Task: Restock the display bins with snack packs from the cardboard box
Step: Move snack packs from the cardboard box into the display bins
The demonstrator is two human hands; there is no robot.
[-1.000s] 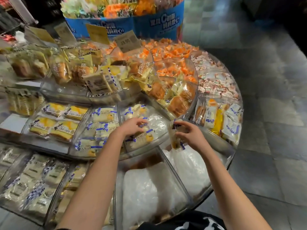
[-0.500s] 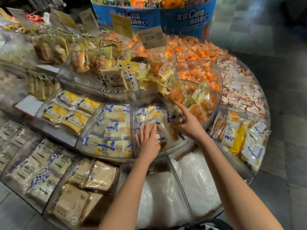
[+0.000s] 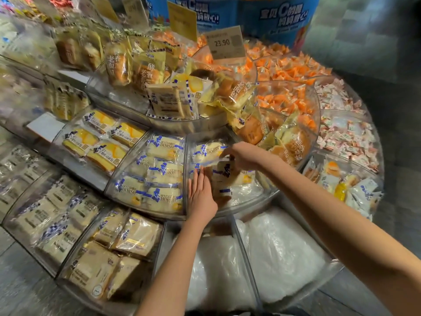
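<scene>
- Snack pack (image 3: 224, 179), upright in the clear bin (image 3: 248, 202): my left hand (image 3: 200, 197) presses it, fingers straight.
- Handling, judged: light, soft, crushable, with slippery film; take it by a sealed edge.
- My right hand (image 3: 246, 156) pinches its top.

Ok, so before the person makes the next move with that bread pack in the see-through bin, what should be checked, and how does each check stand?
1. Steadying by the left hand: ok, its straight fingers press the side of the standing packs.
2. Grip of the right hand on the clear-wrapped, blue-printed yellow bread pack: ok, fingers curl over its top.
3. Room in the clear plastic wedge bin: ok, crinkled white liner shows bare at its right.
4. Neighbouring bin's packs tidy: ok, lying in rows.
5. Cardboard box supply: cannot tell, out of view.
</scene>
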